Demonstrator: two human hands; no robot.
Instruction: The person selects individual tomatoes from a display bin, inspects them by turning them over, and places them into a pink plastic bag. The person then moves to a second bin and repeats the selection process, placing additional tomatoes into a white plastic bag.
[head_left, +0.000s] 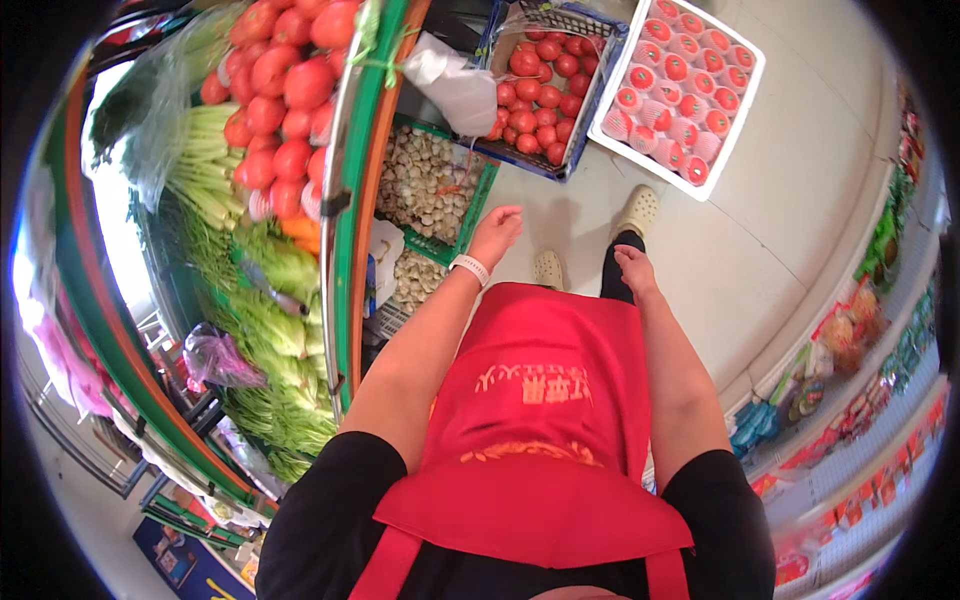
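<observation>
My left hand, with a white band on its wrist, hangs over the floor beside a green crate of garlic bulbs. It is empty, its fingers loosely bent. Also empty, my right hand is held low above my dark trouser leg, fingers pointing up and left. Ahead of both hands stands a blue crate of tomatoes. Next to it is a white foam box of round red fruit in pink foam nets. Nothing touches either hand.
A green-edged produce shelf runs along my left, holding tomatoes, celery and leafy lettuce. White plastic bags hang near the crates. Racks with packaged goods curve along the right. My clogs stand on pale tile floor.
</observation>
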